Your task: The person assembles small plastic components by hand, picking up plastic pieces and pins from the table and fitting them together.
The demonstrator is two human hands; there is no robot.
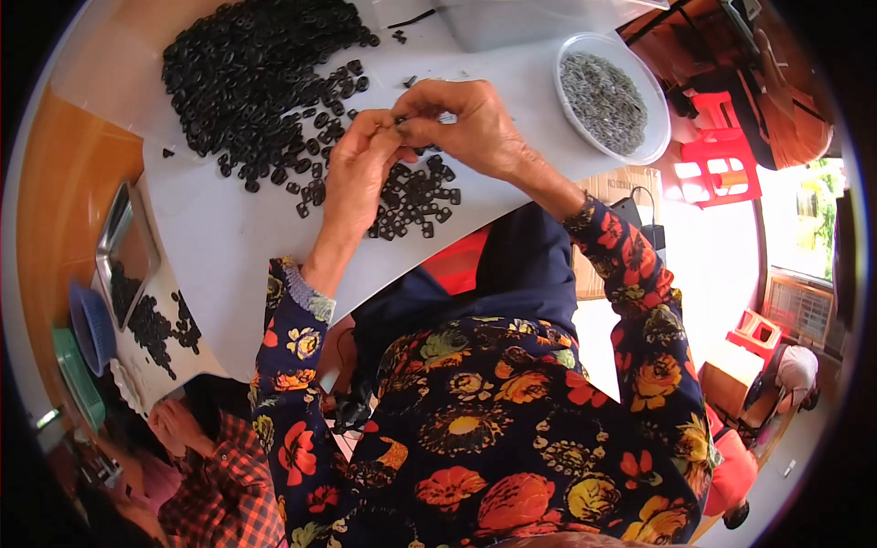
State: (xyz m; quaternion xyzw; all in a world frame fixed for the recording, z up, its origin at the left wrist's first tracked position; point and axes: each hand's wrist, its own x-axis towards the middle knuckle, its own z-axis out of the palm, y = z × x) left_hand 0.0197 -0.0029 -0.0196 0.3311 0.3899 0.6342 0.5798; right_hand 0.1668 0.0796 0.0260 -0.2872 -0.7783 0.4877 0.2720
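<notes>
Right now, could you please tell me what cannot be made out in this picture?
- Head view: anything between the left hand and right hand is mostly hidden by their fingers.
- Head view: the clear bin is cut off by the top edge.
- Head view: the grey pieces in the round tub are individually too small.

Red stools (726, 146) near bright window (816, 224)
</notes>
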